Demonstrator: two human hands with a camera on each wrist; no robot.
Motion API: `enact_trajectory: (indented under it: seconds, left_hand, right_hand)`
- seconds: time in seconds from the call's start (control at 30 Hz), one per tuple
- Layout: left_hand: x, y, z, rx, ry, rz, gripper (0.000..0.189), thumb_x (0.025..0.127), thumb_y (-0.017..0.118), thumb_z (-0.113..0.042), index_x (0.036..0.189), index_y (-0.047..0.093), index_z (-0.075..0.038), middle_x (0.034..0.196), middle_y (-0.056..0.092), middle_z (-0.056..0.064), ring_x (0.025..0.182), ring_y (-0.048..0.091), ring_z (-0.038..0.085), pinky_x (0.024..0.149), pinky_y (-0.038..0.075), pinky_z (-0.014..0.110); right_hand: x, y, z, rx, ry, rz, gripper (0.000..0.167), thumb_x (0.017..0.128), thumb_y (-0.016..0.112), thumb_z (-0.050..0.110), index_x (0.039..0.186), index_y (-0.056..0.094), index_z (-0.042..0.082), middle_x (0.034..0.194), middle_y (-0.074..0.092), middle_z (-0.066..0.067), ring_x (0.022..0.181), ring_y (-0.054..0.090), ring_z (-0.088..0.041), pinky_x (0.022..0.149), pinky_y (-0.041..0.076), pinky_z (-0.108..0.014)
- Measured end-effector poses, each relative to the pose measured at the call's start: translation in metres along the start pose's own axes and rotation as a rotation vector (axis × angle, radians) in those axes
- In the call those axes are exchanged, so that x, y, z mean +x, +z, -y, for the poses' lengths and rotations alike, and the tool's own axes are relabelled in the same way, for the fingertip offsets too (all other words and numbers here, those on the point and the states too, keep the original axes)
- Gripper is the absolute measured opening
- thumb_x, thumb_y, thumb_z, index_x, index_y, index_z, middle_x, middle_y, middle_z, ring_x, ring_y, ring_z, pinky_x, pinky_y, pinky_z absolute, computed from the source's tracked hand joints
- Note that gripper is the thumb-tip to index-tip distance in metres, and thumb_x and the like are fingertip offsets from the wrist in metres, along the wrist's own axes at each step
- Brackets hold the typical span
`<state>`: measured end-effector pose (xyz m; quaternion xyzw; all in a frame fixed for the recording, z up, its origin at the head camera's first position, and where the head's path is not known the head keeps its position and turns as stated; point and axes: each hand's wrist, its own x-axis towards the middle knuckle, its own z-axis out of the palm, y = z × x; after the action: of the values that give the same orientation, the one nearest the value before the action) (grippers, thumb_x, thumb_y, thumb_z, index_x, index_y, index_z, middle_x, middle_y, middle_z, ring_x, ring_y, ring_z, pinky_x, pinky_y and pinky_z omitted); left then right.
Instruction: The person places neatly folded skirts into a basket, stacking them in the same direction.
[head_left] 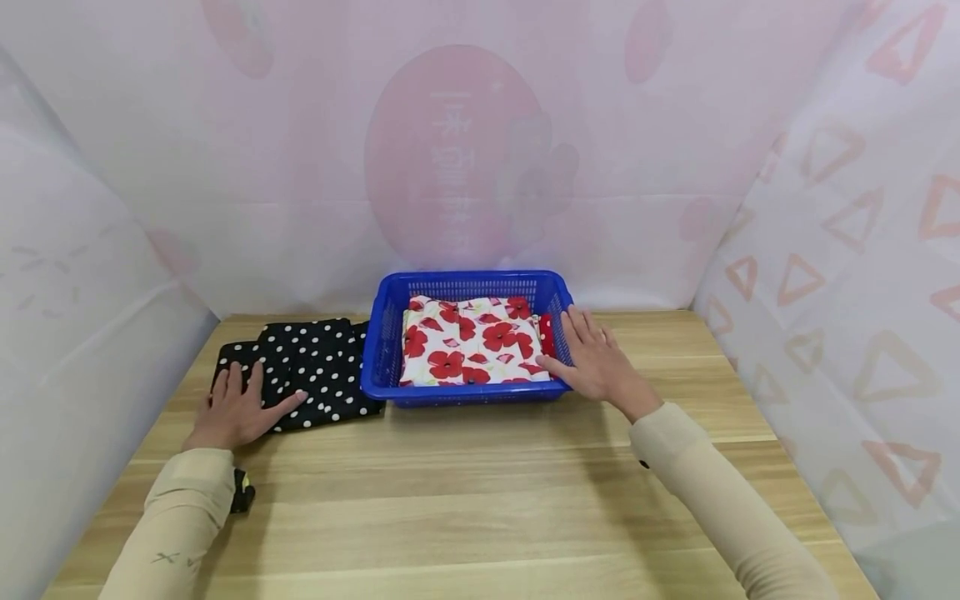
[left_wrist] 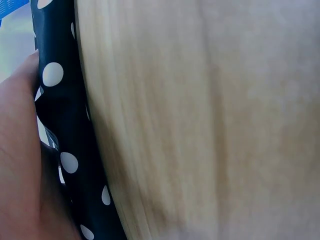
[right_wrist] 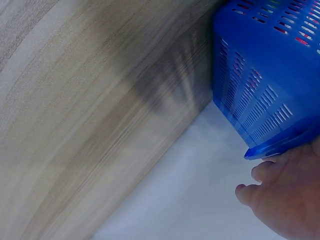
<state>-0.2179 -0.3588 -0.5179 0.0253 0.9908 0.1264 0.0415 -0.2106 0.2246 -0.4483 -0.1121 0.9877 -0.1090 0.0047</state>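
Observation:
In the head view, my left hand rests with spread fingers on the left part of a folded black cloth with white dots. The same dotted cloth fills a strip beside the thumb in the left wrist view. My right hand lies at the right rim of a blue plastic basket, fingers straight and thumb over the front right corner. Inside the basket sits a folded white cloth with red flowers. A bit of red cloth with white dots shows at its right. The right wrist view shows the basket's slotted wall.
A wooden table lies under everything. White sheets with pink and red prints stand behind it and at both sides. The basket stands near the back edge, with the black cloth close against its left side.

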Motion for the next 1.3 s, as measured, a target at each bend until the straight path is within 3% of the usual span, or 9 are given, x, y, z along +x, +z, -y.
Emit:
enact_trajectory:
  seconds: [0.77, 1.3]
  left_hand:
    - [-0.025, 0.001, -0.001, 0.012, -0.026, 0.042, 0.122, 0.096, 0.041, -0.083, 0.164, 0.001, 0.011, 0.163, -0.008, 0.050, 0.152, -0.003, 0.069, 0.114, 0.011, 0.088]
    - [-0.052, 0.004, -0.005, 0.040, -0.024, 0.027, 0.119, 0.098, 0.041, -0.080, 0.164, 0.004, 0.011, 0.163, -0.004, 0.050, 0.150, 0.002, 0.070, 0.109, 0.019, 0.088]
  right_hand:
    - [-0.001, -0.002, 0.003, 0.009, -0.003, -0.001, 0.105, 0.100, 0.039, 0.075, 0.170, 0.005, 0.005, 0.179, 0.001, -0.017, 0.166, 0.001, -0.043, 0.130, 0.011, -0.072]
    - [0.000, -0.001, 0.000, 0.013, -0.006, -0.001, 0.107, 0.100, 0.038, 0.076, 0.170, 0.003, 0.004, 0.179, 0.001, -0.018, 0.165, 0.000, -0.044, 0.130, 0.010, -0.073]
